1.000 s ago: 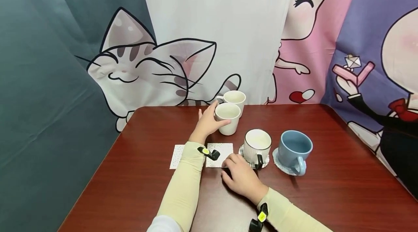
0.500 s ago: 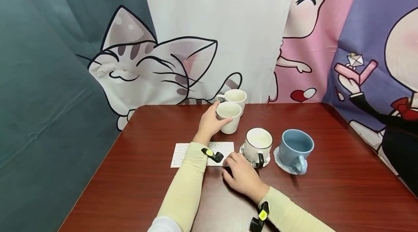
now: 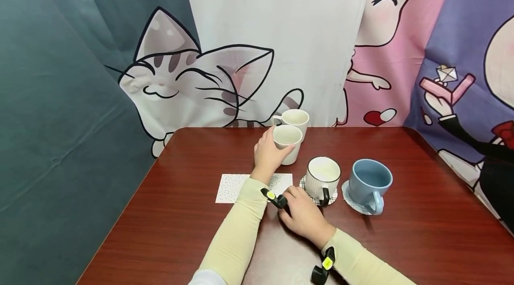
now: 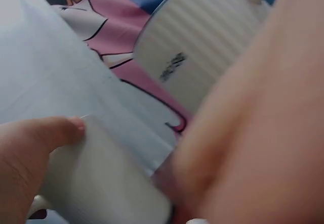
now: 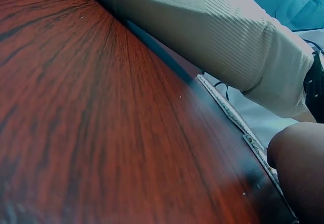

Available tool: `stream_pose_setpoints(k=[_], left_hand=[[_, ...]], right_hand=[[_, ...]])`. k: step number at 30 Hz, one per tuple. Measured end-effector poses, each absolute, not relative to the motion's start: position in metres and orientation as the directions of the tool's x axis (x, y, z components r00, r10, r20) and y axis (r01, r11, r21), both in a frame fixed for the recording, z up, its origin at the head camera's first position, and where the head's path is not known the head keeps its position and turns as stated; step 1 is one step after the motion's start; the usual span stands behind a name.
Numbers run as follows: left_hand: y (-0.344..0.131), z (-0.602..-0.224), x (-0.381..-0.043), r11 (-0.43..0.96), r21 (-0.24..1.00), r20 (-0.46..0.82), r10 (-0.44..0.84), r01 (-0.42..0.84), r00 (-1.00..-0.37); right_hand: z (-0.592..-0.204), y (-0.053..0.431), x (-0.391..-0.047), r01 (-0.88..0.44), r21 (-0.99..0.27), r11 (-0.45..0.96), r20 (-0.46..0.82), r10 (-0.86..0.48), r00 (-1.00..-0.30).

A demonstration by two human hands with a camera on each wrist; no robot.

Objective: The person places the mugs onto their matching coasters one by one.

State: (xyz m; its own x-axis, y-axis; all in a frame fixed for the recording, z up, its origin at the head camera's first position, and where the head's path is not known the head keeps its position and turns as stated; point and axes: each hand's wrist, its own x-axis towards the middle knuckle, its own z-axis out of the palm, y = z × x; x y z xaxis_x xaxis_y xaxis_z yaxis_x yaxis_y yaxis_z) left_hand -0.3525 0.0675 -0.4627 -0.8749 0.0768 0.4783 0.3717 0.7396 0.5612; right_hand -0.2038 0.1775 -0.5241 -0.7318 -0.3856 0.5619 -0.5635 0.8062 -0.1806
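My left hand (image 3: 268, 153) grips a white mug (image 3: 290, 154) from its left side at the back of the table, thumb in front and fingers behind. The left wrist view shows the thumb lying against this white mug (image 4: 109, 178). Right behind it is a second white mug (image 3: 299, 120), its handle pointing left. My right hand (image 3: 305, 216) rests with relaxed fingers at the front edge of a speckled square coaster (image 3: 281, 182). Beside that hand, a ribbed white mug (image 3: 320, 182) with a black rim and handle stands on a round checked coaster (image 3: 303, 183).
A blue mug (image 3: 367, 182) stands on a pale blue round coaster (image 3: 348, 198) at the right. Left of the square coaster lies another speckled coaster (image 3: 230, 188), partly behind the left forearm. A printed curtain (image 3: 313, 30) hangs behind the dark red wooden table (image 3: 168, 213).
My left wrist and forearm have shifted right, further over the square coaster, while the hand stays at the same white mug. The head view has turned slightly left. The mugs keep their places.
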Motion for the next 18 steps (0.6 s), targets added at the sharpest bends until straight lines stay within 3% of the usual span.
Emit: stream_pose_setpoints(k=[8,18], left_hand=[[0.044,-0.466,-0.381,0.663,0.569,0.385,0.307,0.486,-0.87],[0.048,-0.47,-0.382,0.616,0.649,0.359,0.269,0.446,-0.894]], right_hand=[[-0.525,0.175,-0.204,-0.593,-0.193,0.782,0.561,-0.408,-0.72],[-0.523,0.179,-0.204,-0.581,-0.191,0.792,0.559,-0.399,-0.727]])
